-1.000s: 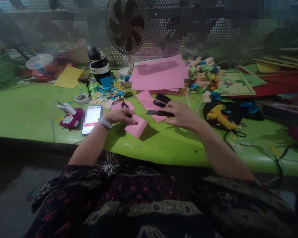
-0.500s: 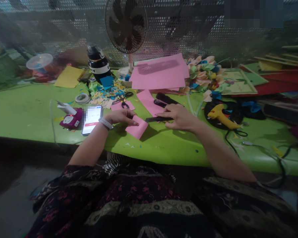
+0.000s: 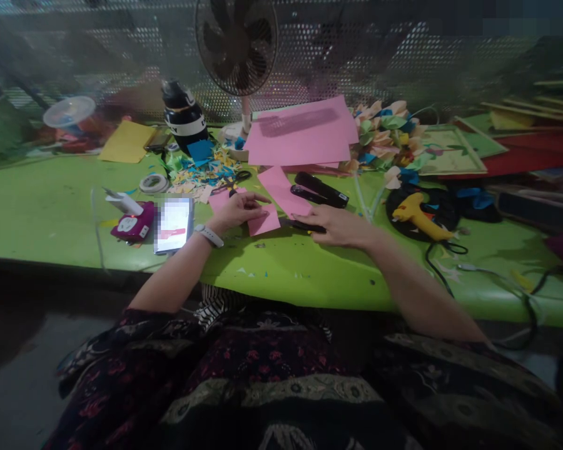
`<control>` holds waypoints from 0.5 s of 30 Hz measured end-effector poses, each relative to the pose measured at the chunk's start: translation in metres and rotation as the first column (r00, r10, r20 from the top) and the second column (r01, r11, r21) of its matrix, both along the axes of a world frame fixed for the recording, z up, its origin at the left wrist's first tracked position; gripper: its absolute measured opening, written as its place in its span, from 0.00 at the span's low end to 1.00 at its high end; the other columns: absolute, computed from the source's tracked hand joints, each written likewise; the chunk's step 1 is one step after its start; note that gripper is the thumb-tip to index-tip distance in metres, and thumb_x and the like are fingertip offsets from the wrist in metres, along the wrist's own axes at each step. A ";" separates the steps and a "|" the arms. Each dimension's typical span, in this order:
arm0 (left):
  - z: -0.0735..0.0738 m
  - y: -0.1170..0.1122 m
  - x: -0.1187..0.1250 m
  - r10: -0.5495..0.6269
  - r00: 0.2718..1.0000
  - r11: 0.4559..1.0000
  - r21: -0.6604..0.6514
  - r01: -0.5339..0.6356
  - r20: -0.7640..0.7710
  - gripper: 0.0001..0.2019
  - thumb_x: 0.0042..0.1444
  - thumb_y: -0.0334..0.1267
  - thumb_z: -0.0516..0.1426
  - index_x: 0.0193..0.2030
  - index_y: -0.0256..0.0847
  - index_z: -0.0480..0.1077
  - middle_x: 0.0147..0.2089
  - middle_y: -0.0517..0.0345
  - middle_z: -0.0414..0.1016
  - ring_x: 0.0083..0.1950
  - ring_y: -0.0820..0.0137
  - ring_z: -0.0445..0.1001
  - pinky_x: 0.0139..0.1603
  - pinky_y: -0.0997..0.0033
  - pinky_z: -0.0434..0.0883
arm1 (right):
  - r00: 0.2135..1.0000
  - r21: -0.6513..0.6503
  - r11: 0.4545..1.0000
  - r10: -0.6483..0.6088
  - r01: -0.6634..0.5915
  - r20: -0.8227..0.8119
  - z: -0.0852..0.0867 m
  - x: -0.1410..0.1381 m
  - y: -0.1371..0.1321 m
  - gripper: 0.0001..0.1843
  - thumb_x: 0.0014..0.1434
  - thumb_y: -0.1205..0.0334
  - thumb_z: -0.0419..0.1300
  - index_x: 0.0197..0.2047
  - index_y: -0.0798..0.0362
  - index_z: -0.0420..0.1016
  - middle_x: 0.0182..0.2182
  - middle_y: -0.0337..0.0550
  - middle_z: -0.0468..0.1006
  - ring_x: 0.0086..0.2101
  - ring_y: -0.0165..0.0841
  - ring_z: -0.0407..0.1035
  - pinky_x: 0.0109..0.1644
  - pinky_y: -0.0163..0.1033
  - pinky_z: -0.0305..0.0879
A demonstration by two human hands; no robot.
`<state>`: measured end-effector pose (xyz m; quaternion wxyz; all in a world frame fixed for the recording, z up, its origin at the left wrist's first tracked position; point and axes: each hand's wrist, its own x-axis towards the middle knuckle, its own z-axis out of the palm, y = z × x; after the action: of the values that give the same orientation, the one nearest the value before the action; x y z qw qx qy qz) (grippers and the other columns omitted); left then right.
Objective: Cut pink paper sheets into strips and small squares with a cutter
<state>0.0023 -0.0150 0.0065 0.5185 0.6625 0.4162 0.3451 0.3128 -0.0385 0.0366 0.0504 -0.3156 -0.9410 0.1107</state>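
Left hand: The left hand (image 3: 239, 210) has its fingers closed on a small, flat piece of pink paper (image 3: 266, 224).
Small pink piece: It is between the two hands, over the shiny green desk (image 3: 248, 265). It looks very light and bendy and should crease easily, so a soft pinch on one edge is best.
Long pink strip: The long, narrow strip of pink paper (image 3: 281, 186) lies on the desk. It looks light and floppy too, and could slide. Take it by a long side.
Black tool: The slim, straight black tool (image 3: 304, 225) points left. It looks stiff and may be a cutter, so hold the back end.
Stapler: The chunky black stapler (image 3: 319, 190) sits beside the strip. It looks hard and heavier than paper; grab its middle.
Right hand: The right hand (image 3: 340, 226) grips the tool. I can't tell if its pointing finger touches the strip.
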 end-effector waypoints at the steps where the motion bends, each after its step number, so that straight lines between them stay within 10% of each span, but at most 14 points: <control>1: -0.001 -0.001 0.001 0.023 1.000 0.999 0.027 -0.023 -0.006 0.18 0.54 0.37 0.70 0.50 0.35 0.79 0.38 0.53 0.82 0.39 0.72 0.80 0.43 0.71 0.75 | 1.000 0.000 1.000 0.003 -0.003 0.011 0.000 0.001 0.000 0.34 0.63 0.63 0.58 0.72 0.50 0.71 0.50 0.54 0.79 0.49 0.46 0.72 0.56 0.50 0.68; 10: -0.012 -0.003 0.019 0.113 0.978 0.965 0.253 -0.066 -0.176 0.11 0.61 0.40 0.66 0.47 0.37 0.79 0.46 0.47 0.85 0.47 0.63 0.83 0.51 0.59 0.80 | 0.996 -0.009 0.998 0.058 -0.058 0.063 0.004 0.015 0.010 0.30 0.63 0.64 0.59 0.69 0.51 0.75 0.50 0.56 0.78 0.47 0.45 0.72 0.54 0.48 0.69; 15: 0.000 -0.007 0.017 0.095 0.876 0.826 0.529 0.196 -0.472 0.12 0.70 0.39 0.58 0.56 0.44 0.79 0.69 0.47 0.74 0.71 0.57 0.71 0.70 0.47 0.70 | 0.994 0.008 0.996 0.084 -0.085 0.075 0.004 0.018 0.012 0.29 0.64 0.65 0.60 0.68 0.49 0.76 0.49 0.55 0.79 0.46 0.44 0.73 0.52 0.47 0.69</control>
<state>0.0194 -0.0223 0.0063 0.1903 0.8606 0.3924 0.2629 0.3313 -0.0263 0.0407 0.0124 -0.2790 -0.9554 0.0959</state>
